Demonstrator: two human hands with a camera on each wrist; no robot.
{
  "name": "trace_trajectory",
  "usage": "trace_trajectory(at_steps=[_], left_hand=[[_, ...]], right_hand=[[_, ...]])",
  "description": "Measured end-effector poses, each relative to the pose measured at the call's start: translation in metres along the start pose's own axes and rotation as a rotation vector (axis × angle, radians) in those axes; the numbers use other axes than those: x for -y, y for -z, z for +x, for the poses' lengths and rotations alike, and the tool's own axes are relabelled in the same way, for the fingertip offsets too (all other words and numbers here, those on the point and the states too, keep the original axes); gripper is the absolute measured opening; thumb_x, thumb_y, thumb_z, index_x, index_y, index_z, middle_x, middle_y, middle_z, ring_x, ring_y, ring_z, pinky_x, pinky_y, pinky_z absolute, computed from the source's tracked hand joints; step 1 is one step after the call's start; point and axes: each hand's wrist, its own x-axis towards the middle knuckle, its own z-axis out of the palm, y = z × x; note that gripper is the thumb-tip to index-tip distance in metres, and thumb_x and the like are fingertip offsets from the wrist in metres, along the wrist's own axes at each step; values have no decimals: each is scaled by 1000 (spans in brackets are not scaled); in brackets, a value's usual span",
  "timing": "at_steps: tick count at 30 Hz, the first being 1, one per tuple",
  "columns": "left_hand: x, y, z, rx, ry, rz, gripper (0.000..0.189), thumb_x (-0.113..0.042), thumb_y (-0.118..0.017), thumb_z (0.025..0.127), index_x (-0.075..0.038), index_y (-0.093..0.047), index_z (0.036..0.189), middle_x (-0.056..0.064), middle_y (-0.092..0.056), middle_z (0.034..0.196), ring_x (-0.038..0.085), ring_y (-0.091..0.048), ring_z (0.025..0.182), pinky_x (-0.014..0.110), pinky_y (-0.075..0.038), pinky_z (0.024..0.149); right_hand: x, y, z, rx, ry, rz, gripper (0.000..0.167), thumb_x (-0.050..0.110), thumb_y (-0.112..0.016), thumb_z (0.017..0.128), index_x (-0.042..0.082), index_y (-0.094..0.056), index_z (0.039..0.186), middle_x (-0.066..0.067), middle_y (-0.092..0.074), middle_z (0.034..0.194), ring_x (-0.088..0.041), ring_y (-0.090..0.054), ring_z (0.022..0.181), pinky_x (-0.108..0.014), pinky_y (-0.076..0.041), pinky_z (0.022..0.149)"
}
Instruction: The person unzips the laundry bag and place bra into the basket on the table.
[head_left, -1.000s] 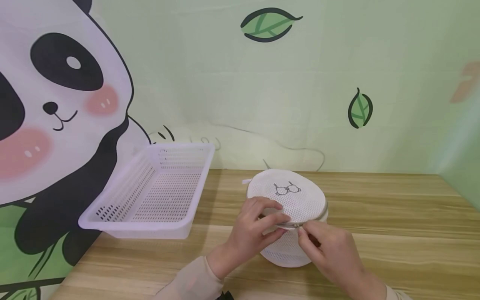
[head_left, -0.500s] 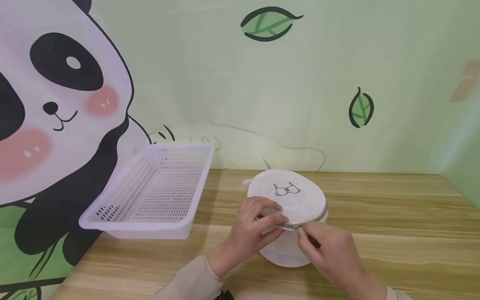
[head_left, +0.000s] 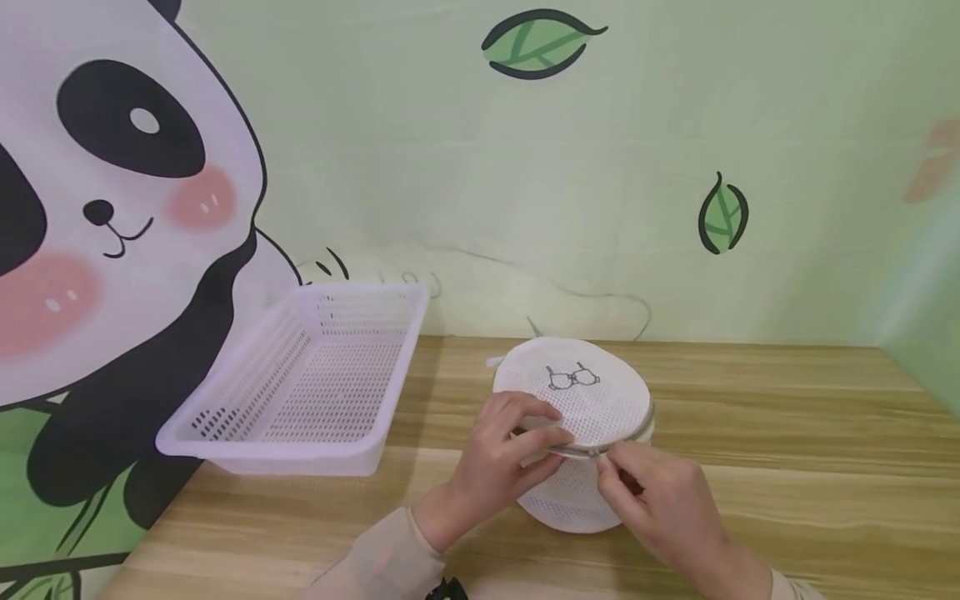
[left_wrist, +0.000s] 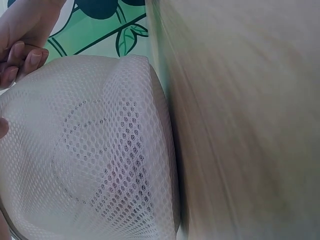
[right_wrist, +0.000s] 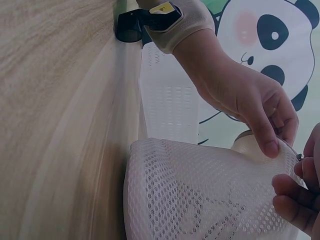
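Note:
A white cylindrical mesh laundry bag [head_left: 600,408] stands upright on the table, with a drawing of a bra on its round lid. A grey zipper [head_left: 645,423] runs round the lid's edge. My left hand [head_left: 498,454] pinches the front-left rim by the zipper, fingers on the lid and thumb below. Just to its right, my right hand [head_left: 663,492] pinches at the zipper's slider, and its fingertips hide the pull. In the right wrist view the metal zipper slider [right_wrist: 300,157] shows between both hands. Mesh side wall [left_wrist: 100,150] fills much of the left wrist view.
A white perforated plastic basket [head_left: 337,392] stands on the wooden table [head_left: 787,467], left of the bag. Behind runs a green backdrop [head_left: 420,167] with a panda and leaves. A small white tag [head_left: 493,362] sticks out from the bag's back left.

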Motion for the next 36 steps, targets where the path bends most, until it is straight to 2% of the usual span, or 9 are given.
trace_trajectory(at_steps=[8, 26, 36], left_hand=[[4, 0, 1, -18, -11, -40, 21, -17, -80, 74, -18, -67, 90, 2, -64, 100, 19, -59, 96, 34, -48, 89], [15, 4, 0, 2, -15, -119, 18, -14, -77, 76, -16, -68, 91, 4, -63, 103, 20, -59, 96, 34, -49, 90], [18, 5, -2, 17, -7, -131, 16, -15, -76, 78, -16, -67, 91, 4, -63, 103, 20, -59, 96, 35, -48, 90]], right_hand=[[-1, 0, 0, -4, -15, 10, 25, 8, -56, 80, 19, -44, 62, 14, -39, 57, 9, -32, 55, -5, -26, 46], [-2, 3, 2, -8, -31, -5, 26, 7, -57, 78, 20, -43, 61, 14, -38, 56, 8, -31, 54, -5, -25, 45], [-3, 5, 2, 11, -48, -7, 26, 7, -58, 78, 20, -42, 61, 15, -36, 56, 8, -30, 54, -5, -25, 45]])
